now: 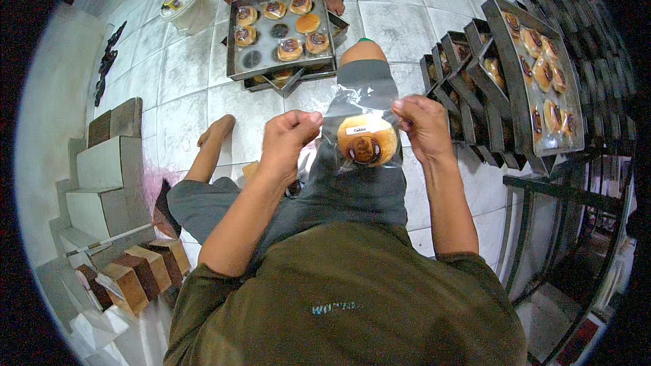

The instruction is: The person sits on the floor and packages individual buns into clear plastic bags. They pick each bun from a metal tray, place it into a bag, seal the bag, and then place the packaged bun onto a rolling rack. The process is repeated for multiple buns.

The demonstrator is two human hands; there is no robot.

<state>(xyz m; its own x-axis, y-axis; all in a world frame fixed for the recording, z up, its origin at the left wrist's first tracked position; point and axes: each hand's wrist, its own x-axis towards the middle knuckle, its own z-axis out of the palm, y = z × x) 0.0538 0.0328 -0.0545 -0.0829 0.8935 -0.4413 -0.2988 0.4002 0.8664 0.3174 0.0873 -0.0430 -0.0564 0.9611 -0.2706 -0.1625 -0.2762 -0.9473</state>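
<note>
Hands hold a clear plastic bag [363, 112] over the person's lap: the left hand [288, 139] is fisted on its left edge, the right hand [422, 125] pinches its right edge, and a round golden bun [367, 139] sits inside. Keeping both edges taut and level would likely stop the bun sliding. Fingertips are hidden behind the film, and the bag's mouth is hard to make out.

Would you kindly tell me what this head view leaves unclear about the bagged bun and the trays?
- Clear bag: whether its mouth is sealed, lost in glare.
- Bun: underside hidden.
- Left hand and right hand: fingertip grip curled away.
- Lower trays: contents covered by the upper tray.
</note>
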